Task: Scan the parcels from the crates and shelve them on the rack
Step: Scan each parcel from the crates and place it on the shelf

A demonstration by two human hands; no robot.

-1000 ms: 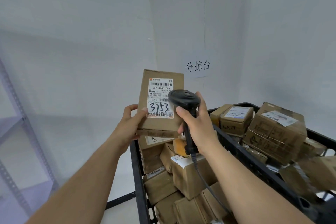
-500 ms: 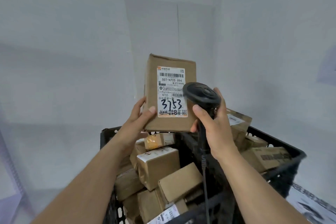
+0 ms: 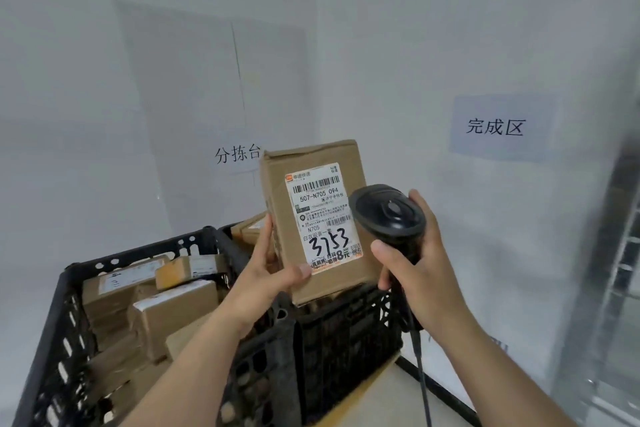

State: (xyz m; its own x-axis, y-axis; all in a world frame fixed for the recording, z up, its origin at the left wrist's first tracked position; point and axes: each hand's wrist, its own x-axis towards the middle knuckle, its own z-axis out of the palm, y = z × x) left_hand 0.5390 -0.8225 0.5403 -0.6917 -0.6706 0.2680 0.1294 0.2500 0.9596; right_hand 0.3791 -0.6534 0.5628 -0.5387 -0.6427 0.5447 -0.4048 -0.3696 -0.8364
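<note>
My left hand (image 3: 268, 279) grips a brown cardboard parcel (image 3: 277, 191) upright by its lower left corner, thumb across the front. Its white shipping label (image 3: 323, 218) faces me, with "3753" handwritten in black. My right hand (image 3: 420, 267) holds a black barcode scanner (image 3: 389, 215) by its handle, close to the parcel's right edge; the scanner's cable (image 3: 420, 378) hangs down. Both are raised above a black plastic crate (image 3: 65, 329) filled with several brown parcels (image 3: 169, 315).
A second black crate (image 3: 343, 329) stands beside the first, under the held parcel. Two paper signs hang on the white wall, the left sign (image 3: 237, 154) and the right sign (image 3: 495, 126). A grey metal rack (image 3: 620, 253) rises at the right edge.
The view has swung to the right: the crates now sit lower left and the rack and a second wall sign have come in. The parcel tilts slightly; both hands keep their holds.
</note>
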